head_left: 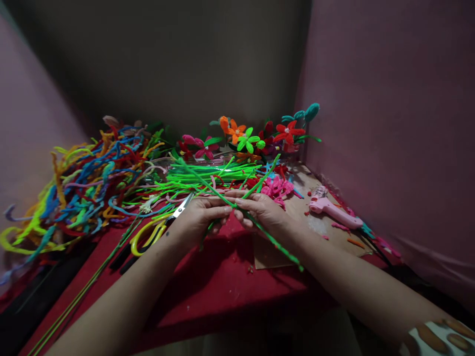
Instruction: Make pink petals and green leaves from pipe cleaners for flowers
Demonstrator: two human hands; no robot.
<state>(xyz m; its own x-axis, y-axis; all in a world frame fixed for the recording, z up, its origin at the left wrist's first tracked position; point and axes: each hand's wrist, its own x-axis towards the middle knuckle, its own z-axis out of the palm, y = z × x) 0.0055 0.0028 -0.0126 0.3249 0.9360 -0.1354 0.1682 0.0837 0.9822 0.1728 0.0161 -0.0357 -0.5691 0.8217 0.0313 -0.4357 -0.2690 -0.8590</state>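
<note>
Over the worktop's (222, 282) near edge, the left hand (208, 215) and right hand (264, 211) pinch green pipe cleaners (274, 241), crossing between the fingertips, ends jutting beyond both grips. Scissors (180, 209) lie leftward, a pink glue gun (336, 212) toward the right edge, fuzzy flowers (236, 131) along the far edge.

2 bare forearms (129, 296) show, the right with a brown-patterned white sleeve (440, 338).

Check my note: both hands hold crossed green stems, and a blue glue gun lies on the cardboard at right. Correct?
No: the head view shows a pink glue gun, not blue, on the cardboard. The left hand and right hand do hold crossed green stems.
</note>
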